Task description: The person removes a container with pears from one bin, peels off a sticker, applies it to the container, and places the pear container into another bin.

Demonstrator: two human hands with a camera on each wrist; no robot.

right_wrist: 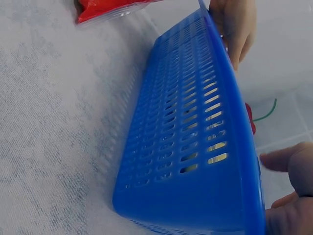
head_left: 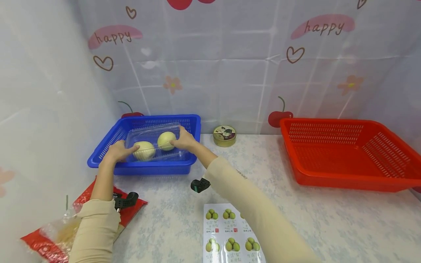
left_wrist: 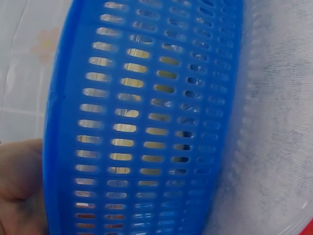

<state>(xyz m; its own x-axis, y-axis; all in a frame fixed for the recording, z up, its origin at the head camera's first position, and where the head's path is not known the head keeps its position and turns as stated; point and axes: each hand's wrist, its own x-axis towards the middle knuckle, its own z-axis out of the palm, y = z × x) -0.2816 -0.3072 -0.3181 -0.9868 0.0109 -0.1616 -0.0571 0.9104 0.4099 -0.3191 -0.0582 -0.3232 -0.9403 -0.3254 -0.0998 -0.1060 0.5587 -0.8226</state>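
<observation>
A clear plastic box lies inside the blue basket, with two pale yellow round fruits in it. My left hand grips the box's left end, thumb over the front edge. At the opposite end, my right hand holds the box between thumb and fingers. The basket wall hides most of the box in the left wrist view. In the right wrist view, part of my right hand shows beyond the rim, and the left hand is at the far end.
A red basket stands on the right. Behind, a round tin sits near the patterned curtain. A sheet of fruit stickers lies at the front, partly under the right sleeve. Red-and-clear packaging lies by the left arm.
</observation>
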